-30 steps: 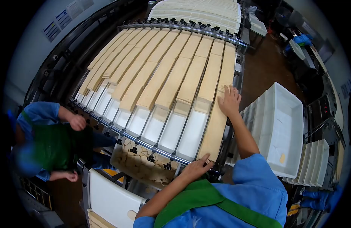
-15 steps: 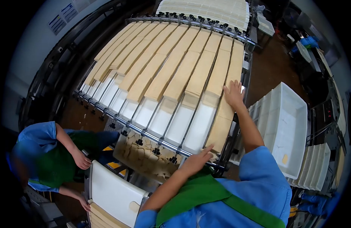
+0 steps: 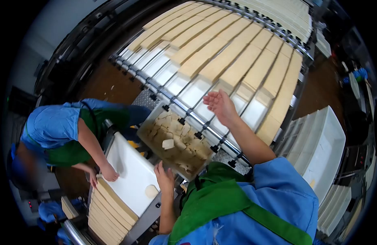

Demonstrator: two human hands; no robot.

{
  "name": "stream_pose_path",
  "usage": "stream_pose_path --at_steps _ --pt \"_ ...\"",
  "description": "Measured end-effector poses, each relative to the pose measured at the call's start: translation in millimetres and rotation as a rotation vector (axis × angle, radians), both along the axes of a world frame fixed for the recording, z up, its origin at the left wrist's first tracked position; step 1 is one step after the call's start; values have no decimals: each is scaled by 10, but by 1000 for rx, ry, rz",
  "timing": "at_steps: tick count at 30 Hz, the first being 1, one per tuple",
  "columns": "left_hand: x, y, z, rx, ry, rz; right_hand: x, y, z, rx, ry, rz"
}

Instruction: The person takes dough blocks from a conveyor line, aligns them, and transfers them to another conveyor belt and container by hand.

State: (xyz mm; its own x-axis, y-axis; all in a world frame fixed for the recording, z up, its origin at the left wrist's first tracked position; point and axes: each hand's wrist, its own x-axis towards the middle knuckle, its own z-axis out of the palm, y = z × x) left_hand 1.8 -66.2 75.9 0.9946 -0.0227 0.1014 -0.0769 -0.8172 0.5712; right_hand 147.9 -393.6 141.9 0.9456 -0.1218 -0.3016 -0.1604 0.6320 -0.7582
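Note:
My right hand [image 3: 222, 107] is raised over the slanted white rack, palm turned up, fingers apart and holding nothing. Beneath and beyond it run long rows of stacked, thin, dough-like beige sheets [image 3: 233, 59], split by thin metal rods. My left hand [image 3: 165, 177] is open beside the edge of a small white table [image 3: 125, 157], near a round pale piece [image 3: 151, 191] lying there. Between my hands stands a bin [image 3: 145, 130] of broken beige scraps. A pale square piece [image 3: 168, 143] shows over the scraps; whether it rests on them I cannot tell.
A metal rail [image 3: 205, 126] with black clamps borders the rack's near edge. At left, a co-worker [image 3: 62, 130] in a green apron has both hands by stacked beige strips [image 3: 111, 212] on the small table. White trays [image 3: 323, 151] are stacked at right.
My left hand has left the nearest row's end and moved left beside the small table. My right hand has lifted off that row. The view has turned, and the co-worker's hands have shifted.

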Motion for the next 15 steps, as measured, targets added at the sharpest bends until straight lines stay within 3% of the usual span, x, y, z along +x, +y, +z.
stream_pose_path --at_steps 1,5,9,15 --pt "-57 50 141 -90 104 37 -12 252 112 158 80 29" --pt "-126 -242 902 -291 159 -168 -66 1212 314 251 160 218" --pt "-132 -352 1255 -101 27 -403 -267 1967 616 294 160 393" --pt "-217 -109 1233 19 -41 -271 -338 2501 694 116 61 400"
